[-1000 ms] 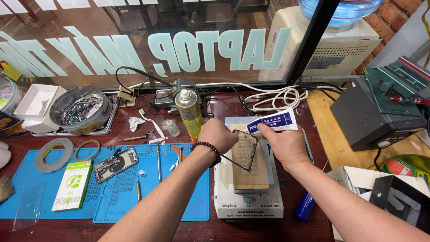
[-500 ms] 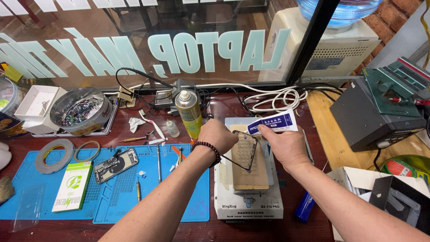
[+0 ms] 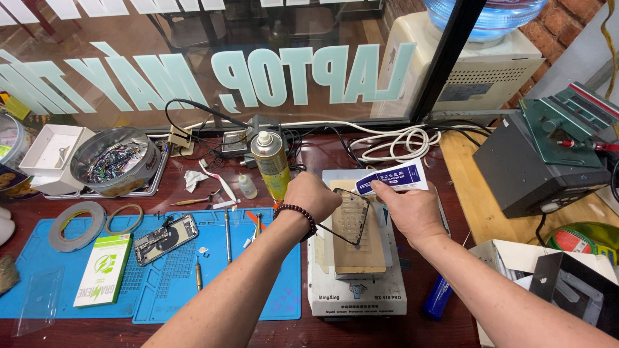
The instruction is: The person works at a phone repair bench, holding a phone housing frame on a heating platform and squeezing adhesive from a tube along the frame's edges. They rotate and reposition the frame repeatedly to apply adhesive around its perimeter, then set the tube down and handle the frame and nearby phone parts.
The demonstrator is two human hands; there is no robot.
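Glass panel point(image 3: 351, 216), thin, dark-rimmed and see-through, was tilted up off the tan pad of a white heating machine point(image 3: 356, 293) at the middle of the worktop point(image 3: 451, 296). The left hand point(image 3: 311, 196), a bead bracelet on its wrist, was closed around the panel's left edge and held it raised, so that the far right corner stood clear of the pad while the near part lay close to it. The right hand point(image 3: 412, 212) gripped a small blue-and-white packet point(image 3: 392, 178) between thumb and fingers, just right of the panel's far corner; whether the packet touched the glass could not be told.

By the look of it, the panel had been lifted free of the pad, and the packet seemed unopened, so whatever it held had most likely not been used on the glass.

Just far-left of the machine stood a yellow-green spray can point(image 3: 271, 164) with a small clear bottle point(image 3: 245, 187) beside it. Farther left, a blue mat point(image 3: 271, 303) carried an opened phone body point(image 3: 166, 238), a green-and-white card box point(image 3: 103, 269) and slim tools. Two tape rolls point(image 3: 77, 225) sat at the mat's far edge, and a round tin of small parts point(image 3: 115, 161) stood beyond them. To the far right sat a dark grey box-shaped device point(image 3: 529, 171).
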